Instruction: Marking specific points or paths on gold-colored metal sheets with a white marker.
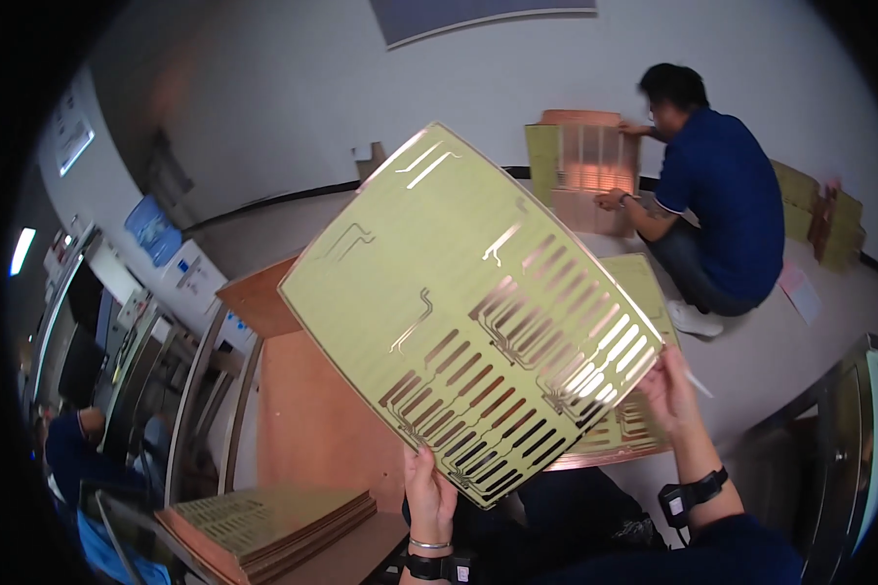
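While a pale green panel (pixel 458 278) with metallic traces is tilted before you, a stack of similar panels (pixel 263 531) lies lower left; your right-hand grip (pixel 670 388) is closed on the panel's right corner, your left-hand grip (pixel 429 495) on its lower-left edge.

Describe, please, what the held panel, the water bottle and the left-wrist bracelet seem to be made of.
Panel: probably a rigid laminate, matte yellow-green; its shiny copper-coloured strips look like metal, since some reflect bright light.
Bottle: likely smooth plastic, as it looks blue and translucent.
Bracelet: apparently polished metal, judging by its silvery shine.
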Tool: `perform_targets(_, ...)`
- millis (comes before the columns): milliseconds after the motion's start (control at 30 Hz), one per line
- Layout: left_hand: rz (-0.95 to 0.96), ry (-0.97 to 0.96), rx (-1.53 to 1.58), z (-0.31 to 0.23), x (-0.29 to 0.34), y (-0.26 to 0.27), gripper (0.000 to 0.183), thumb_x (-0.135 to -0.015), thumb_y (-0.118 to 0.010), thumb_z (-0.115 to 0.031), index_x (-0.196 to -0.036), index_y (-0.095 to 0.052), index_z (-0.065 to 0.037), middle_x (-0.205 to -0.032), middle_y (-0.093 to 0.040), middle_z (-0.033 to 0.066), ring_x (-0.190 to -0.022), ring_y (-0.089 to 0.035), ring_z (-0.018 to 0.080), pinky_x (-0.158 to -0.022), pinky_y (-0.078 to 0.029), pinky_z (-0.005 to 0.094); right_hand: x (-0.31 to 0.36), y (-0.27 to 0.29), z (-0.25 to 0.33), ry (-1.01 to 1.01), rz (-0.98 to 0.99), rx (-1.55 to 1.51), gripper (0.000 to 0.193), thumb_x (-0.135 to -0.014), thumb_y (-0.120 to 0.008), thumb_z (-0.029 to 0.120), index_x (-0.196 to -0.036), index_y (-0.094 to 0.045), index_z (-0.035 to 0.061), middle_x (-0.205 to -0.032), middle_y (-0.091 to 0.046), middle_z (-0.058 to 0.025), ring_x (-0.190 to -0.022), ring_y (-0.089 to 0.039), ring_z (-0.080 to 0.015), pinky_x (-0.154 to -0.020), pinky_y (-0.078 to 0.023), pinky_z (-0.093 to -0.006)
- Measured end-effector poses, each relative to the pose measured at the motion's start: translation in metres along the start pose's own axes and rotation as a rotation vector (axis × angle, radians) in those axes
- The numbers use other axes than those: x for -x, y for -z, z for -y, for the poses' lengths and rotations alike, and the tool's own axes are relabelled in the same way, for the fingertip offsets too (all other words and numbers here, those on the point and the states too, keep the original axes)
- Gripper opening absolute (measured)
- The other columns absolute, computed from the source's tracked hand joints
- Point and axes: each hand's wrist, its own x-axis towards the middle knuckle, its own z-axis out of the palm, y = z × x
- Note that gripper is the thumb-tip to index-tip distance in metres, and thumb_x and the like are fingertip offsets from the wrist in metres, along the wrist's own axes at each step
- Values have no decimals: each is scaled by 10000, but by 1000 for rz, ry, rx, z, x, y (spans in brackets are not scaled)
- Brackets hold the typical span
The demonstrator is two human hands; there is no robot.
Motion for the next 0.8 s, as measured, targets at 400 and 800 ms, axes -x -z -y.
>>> perform_targets(400,-82,-22,-61,-14,5,27,384,-970,-479,-143,-1318,-402,0,-1236,-557,137,-1109,-573,237,-959,-475,377,-40,-32,13,-164,260,319,430,-999,-428,335,-1237,-499,-16,-1078,-633,-116,-941,-630,-146,-794,-532,-276)
perform_targets(800,-11,-32,49,-37,8,31,716,-932,-422,-545,-1399,-335,-10,-1419,-401,163,-1303,-390,317,-1096,-307,477,-65,-34,-10,-195,150,144,342,-980,-486,259,-1235,-515,33,-1113,-621,-84,-1026,-603,-168,-846,-511,-301)
